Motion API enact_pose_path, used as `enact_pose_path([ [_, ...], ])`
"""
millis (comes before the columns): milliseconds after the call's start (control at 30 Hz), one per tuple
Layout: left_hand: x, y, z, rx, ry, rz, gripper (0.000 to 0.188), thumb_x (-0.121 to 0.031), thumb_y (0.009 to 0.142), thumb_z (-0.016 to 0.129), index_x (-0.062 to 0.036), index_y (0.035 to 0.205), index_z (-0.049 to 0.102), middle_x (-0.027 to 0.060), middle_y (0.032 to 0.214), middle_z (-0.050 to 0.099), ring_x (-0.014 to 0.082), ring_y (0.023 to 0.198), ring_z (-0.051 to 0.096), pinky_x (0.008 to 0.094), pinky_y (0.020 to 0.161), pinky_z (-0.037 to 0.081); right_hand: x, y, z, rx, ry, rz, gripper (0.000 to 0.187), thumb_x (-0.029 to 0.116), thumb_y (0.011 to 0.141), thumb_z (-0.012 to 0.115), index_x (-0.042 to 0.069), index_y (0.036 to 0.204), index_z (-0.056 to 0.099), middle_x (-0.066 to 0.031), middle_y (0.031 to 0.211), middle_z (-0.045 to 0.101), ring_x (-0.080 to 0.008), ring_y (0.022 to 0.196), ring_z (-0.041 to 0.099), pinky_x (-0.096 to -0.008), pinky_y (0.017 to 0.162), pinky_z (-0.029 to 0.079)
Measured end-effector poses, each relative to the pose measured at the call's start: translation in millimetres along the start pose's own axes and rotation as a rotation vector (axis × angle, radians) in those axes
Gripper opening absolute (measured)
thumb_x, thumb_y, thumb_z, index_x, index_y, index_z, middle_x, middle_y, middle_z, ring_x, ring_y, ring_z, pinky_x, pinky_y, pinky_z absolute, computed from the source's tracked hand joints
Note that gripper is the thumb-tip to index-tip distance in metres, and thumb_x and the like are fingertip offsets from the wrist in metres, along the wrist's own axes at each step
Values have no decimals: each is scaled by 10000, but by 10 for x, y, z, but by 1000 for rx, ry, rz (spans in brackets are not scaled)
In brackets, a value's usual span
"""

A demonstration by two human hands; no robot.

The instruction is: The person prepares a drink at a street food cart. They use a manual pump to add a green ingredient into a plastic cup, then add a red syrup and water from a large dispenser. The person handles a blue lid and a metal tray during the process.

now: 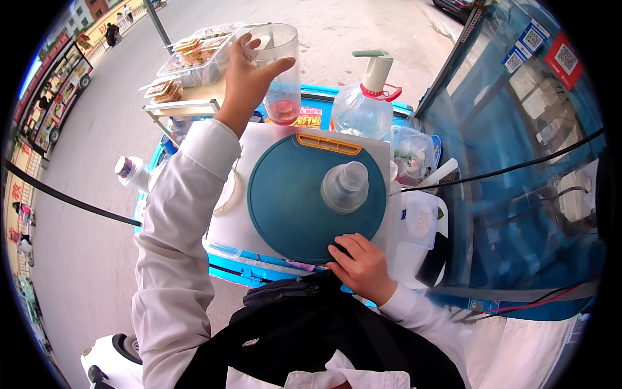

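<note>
My left hand [251, 81] is stretched out to the far side, gripping a tall clear plastic container [284, 81] near its rim. A little red residue shows at the container's bottom. My right hand [363, 267] lies on the near edge of a round teal board [288, 194] with an orange handle, its fingers apart and nothing held in them. Beyond that hand, on the board's right half, sits a clear plastic cup-like piece [345, 188]; whether it is one piece or several nested is hard to tell.
A large clear bottle [363, 113] with a pump top stands at the far right. Packed snacks fill clear boxes [201, 55] on a shelf at the far left. Right of the board are plastic tubs [414, 220] and a blue-tinted clear panel [525, 162]. Black cables [505, 166] cross the view.
</note>
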State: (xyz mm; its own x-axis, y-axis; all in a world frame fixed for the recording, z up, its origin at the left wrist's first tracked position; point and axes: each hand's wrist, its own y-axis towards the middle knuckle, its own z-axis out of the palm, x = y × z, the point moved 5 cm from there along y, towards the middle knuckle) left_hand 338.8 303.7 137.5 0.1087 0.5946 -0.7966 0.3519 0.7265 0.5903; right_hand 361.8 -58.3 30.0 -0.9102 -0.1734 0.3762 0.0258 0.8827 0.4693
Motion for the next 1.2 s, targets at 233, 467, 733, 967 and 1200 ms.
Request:
enact_pose_path([
  [233, 250, 101, 461, 31, -58, -73, 951, -238, 663, 839, 52, 1377, 283, 236, 1364, 444, 313, 1217, 504, 359, 977, 461, -172, 16, -417, -102, 98, 72, 230, 126, 791, 711, 0, 974, 652, -130, 1041, 609, -309, 998, 584, -397, 872, 490],
  [467, 712, 144, 784, 47, 123, -120, 966, -207, 650, 847, 19, 1396, 276, 240, 1394, 413, 347, 1269, 453, 385, 1025, 427, -1148, 851, -1315, -410, 127, 375, 351, 38, 845, 624, 28, 1183, 529, -136, 1175, 561, -286, 1093, 549, -384, 923, 443],
  [733, 1210, 71, 1421, 262, 195, -265, 984, -201, 637, 861, 13, 1409, 290, 291, 1344, 457, 382, 1235, 503, 407, 1015, 449, -3057, 2307, -786, -372, -87, 468, 593, 179, 796, 684, 91, 1341, 466, -210, 1345, 472, -378, 1232, 481, -470, 989, 441],
  [967, 1324, 96, 1637, 326, 299, -242, 985, -266, 629, 854, 9, 1404, 312, 251, 1343, 474, 375, 1238, 496, 399, 1012, 441, -3516, 2747, -525, -187, -418, 506, 664, 181, 739, 723, 116, 1348, 467, -168, 1349, 480, -359, 1231, 475, -445, 991, 436],
  [1200, 1279, 207, 1882, 245, 266, -211, 968, -311, 602, 858, -2, 1373, 363, 215, 1276, 529, 352, 1163, 549, 402, 970, 456, -3483, 2709, -501, -328, -526, 388, 560, 142, 738, 702, 81, 1268, 532, -148, 1262, 540, -322, 1230, 467, -434, 969, 431],
])
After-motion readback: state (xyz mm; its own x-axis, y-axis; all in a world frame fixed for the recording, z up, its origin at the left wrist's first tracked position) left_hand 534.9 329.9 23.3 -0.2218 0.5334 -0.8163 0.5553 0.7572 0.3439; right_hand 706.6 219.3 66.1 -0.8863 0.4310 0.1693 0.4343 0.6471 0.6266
